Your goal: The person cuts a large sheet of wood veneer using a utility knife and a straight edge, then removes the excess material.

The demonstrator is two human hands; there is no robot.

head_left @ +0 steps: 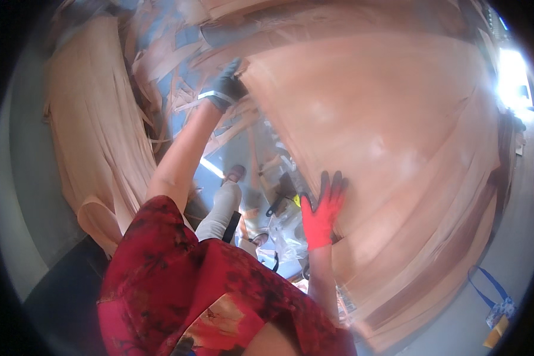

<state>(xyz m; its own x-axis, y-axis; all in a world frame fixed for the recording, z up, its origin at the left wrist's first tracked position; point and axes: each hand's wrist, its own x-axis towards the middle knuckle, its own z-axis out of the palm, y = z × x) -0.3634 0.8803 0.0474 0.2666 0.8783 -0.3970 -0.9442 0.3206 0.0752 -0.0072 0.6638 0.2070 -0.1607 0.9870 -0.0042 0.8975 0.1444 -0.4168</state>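
A broad pale reddish-brown wood veneer sheet (pixel 385 113) lies on layered sheets that fill the right half. My left hand (pixel 225 83), in a dark glove with a pale band, reaches to the sheet's upper left corner, its fingers bent at that edge and apparently gripping it. My right hand (pixel 324 210), in a red glove with dark fingertips, rests at the lower left edge of the sheet with its fingers spread. A small yellow and black object (pixel 295 200) lies just left of it, too small to name surely.
Another veneer pile (pixel 92 113) stands at the left beside a wall (pixel 29 196). Torn strips (pixel 160 56) litter the floor above and between the piles, near my feet (pixel 234 173). A blue-strapped bag (pixel 498 308) is at the lower right, below bright light from the far right.
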